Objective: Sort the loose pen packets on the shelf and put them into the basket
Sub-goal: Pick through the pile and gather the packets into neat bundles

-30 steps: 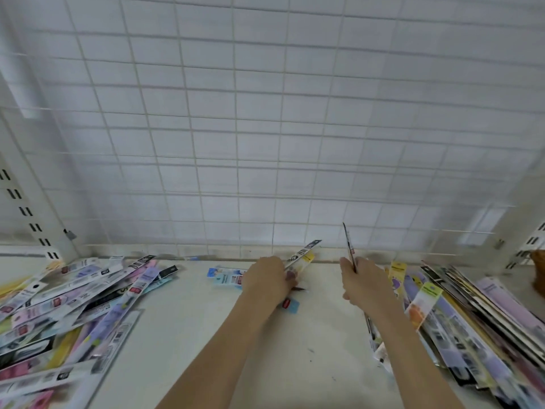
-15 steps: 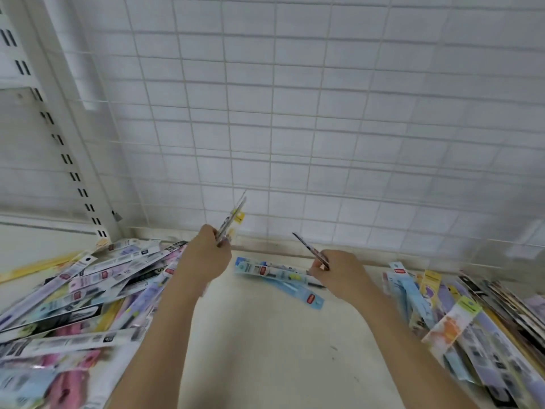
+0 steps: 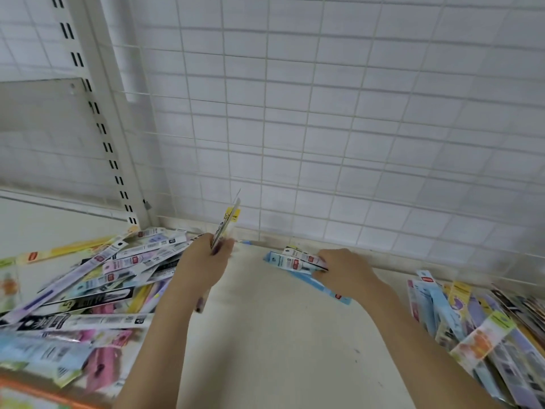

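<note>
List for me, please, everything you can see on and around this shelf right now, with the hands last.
left pile of pen packets: many, mixed white, black, pink, yellow; left part of the shelf.
right pile of pen packets: many, mixed blue, yellow, grey; right part of the shelf.
blue packets: a few, light blue; shelf middle, under the right hand.
upright packets: count unclear, yellow tags; in the left hand.
shelf: one, cream.
wire grid: one, white; behind the shelf.
slotted upright: one, white; back left.
left hand: grips the upright packets.
right hand: holds the blue packets.
</note>
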